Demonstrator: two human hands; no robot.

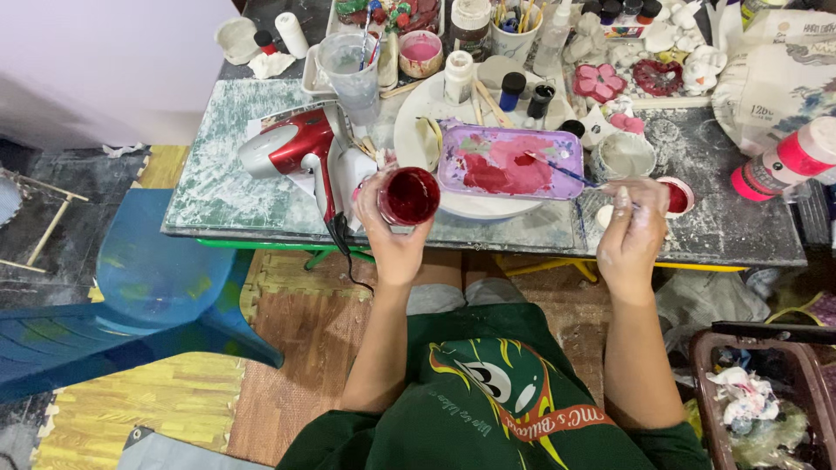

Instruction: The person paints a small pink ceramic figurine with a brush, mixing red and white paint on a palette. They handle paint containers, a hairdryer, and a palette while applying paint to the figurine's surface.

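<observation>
Left fingers [376,193] clasp red piece [409,197].

A low grey table [723,231], dusted white, carried a red hairdryer [292,148] just left of the left hand's fingers [370,187], a white plate [418,122] beyond them, a small white cup [623,155] just past the right hand's fingers [620,200], and a pink bottle [784,161] well right of them

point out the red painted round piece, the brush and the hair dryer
red round piece [409,196], head view, on its painted face, held in the left hand [389,239]
brush [562,170], head view, on its thin handle, held by the right hand [631,231]
hair dryer [292,148], head view, on its red body
</observation>
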